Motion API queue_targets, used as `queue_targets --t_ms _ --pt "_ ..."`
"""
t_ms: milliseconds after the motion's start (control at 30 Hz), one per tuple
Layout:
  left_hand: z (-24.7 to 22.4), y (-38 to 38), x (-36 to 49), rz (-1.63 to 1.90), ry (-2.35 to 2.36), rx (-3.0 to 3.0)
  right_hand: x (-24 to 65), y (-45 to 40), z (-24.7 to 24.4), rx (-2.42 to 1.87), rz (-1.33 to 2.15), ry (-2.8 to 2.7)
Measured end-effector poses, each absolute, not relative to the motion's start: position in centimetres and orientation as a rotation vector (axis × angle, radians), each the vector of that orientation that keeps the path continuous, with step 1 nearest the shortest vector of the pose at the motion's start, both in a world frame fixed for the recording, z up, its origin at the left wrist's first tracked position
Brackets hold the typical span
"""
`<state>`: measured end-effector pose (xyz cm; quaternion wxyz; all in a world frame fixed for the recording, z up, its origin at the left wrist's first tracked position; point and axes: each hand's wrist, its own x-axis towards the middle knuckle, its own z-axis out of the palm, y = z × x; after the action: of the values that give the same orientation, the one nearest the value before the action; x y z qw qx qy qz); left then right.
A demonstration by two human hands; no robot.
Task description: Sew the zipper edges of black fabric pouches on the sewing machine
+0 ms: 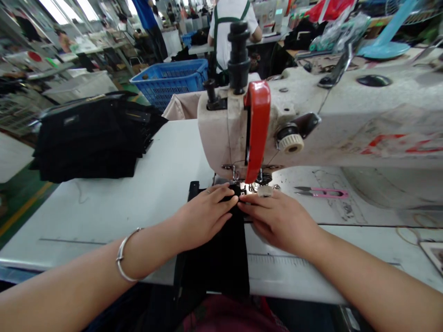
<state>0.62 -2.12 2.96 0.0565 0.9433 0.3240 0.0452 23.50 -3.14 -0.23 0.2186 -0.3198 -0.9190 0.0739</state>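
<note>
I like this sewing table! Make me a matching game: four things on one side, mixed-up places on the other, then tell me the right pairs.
Things:
1. Thread snips
2. Silver bangle
3. Black cloth piece
4. Blue basket

Places:
A. Behind the sewing table
B. Under the left hand and right hand
C. Around the left forearm
D. On the table top, right of the hands

Pairs: 1-D, 2-C, 3-B, 4-A
</note>
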Motion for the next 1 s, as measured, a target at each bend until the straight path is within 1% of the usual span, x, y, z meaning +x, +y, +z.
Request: queue_targets --t_ms 233,333,433,500,600,667,733,833,1000 --pt "1.1 -1.3 -0.1 0.284 1.005 2.830 23.3 -3.0 -0.5 -0.945 0.156 -2.558" --pt "1.8 -2.4 -0.3 0.183 1.025 2.786 23.5 -2.9 0.1 -0.976 0.287 -2.527" --pt "2.8 -6.0 -0.6 0.046 1.014 2.767 23.9 -3.8 1.1 -0.984 0.476 -2.505" --pt "3.1 -8.8 -0.9 0.059 1.018 2.781 24.2 -5.1 1.6 -1.011 0.566 -2.486" --pt "2.8 -11.7 -1.7 0.326 1.132 2.713 24.0 -7.6 1.7 -1.112 0.635 -2.365" --pt "2.5 -12.4 -2.3 0.577 1.379 2.475 23.2 -9.1 1.4 -1.202 0.661 -2.262" --pt "2.5 -12.4 -2.5 0.752 1.670 2.155 21.9 -9.8 1.0 -1.290 0.675 -2.184" --pt "3.0 -11.8 -2.4 0.851 1.877 1.884 19.3 -9.2 0.5 -1.407 0.668 -2.033" --pt "3.9 -11.2 -2.1 0.886 1.867 1.893 16.6 -6.2 0.6 -1.534 0.819 -1.651"
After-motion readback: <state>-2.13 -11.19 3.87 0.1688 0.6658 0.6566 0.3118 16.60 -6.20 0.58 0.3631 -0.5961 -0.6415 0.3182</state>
